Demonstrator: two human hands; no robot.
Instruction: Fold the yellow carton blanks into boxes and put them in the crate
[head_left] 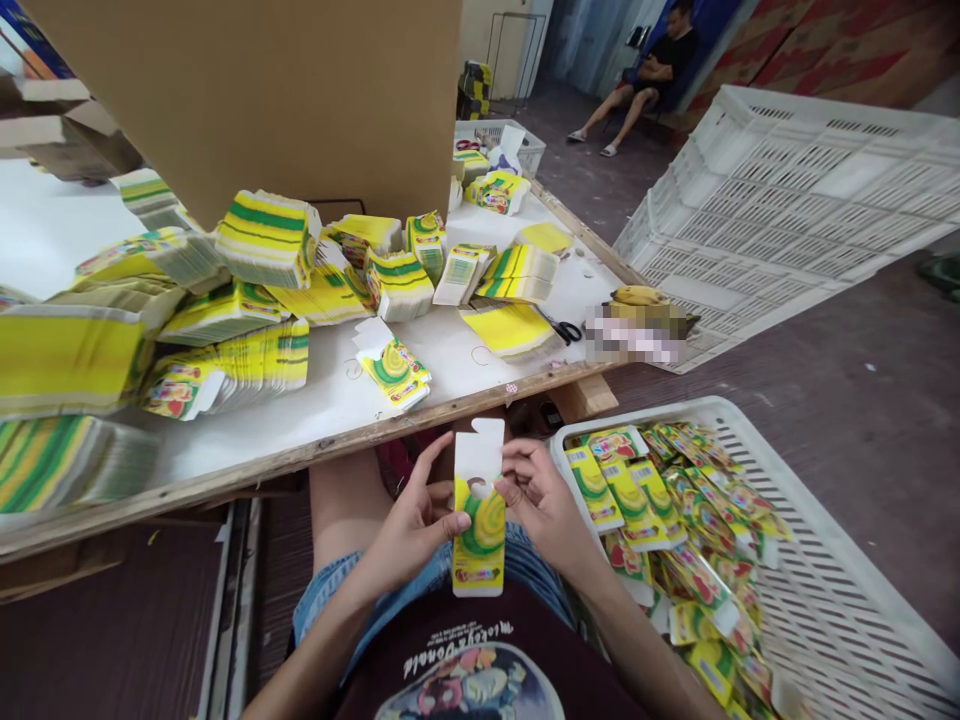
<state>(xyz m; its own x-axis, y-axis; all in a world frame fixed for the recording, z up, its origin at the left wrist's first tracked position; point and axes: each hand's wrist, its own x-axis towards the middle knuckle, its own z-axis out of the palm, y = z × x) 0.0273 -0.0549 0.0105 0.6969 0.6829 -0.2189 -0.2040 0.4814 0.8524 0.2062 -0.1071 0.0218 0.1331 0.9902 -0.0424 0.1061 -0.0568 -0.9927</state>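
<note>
Over my lap is a small yellow and green carton (480, 550), upright, with its white top flap raised. The fingers of my left hand (420, 510) grip its left side, thumb across the front. On the right edge, near the opening, my right hand (536, 500) pinches the carton between thumb and fingers. Whether anything is inside the carton cannot be seen. Just ahead on the table, a few similar cartons (394, 368) lie together, one with its white flap up. To my right, a white plastic crate (720, 405) holds packed cartons (619, 495) and many loose sachets.
Bundles of flat cartons (266, 240) cover the table (337, 385) on the left and back. Black scissors (566, 330) lie near its right edge. A tall cardboard sheet (300, 100) stands behind. Stacked white crates (787, 200) rise at right; a person (667, 60) sits beyond.
</note>
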